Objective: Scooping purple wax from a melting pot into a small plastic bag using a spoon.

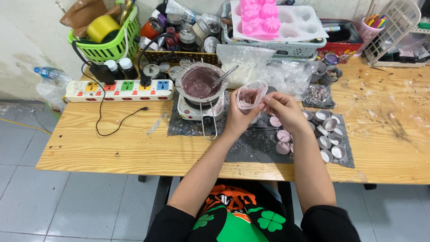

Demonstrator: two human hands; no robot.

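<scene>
Plastic cup (251, 96) gripped by left hand (237, 117) and right hand (283, 110); wooden table (112, 143) (cluttered) over grey tiled floor (27, 197).

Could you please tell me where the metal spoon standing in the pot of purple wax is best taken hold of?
Grip the spoon by its bare upper handle, coming from the right: it leans out over the pot rim that way, with its bowl sunk in the wax.

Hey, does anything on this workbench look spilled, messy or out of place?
Yes. Grey crumbs and residue are scattered across the dark mat below the clear cup both hands hold. A loose black cable lies unplugged on the wooden table.
</scene>
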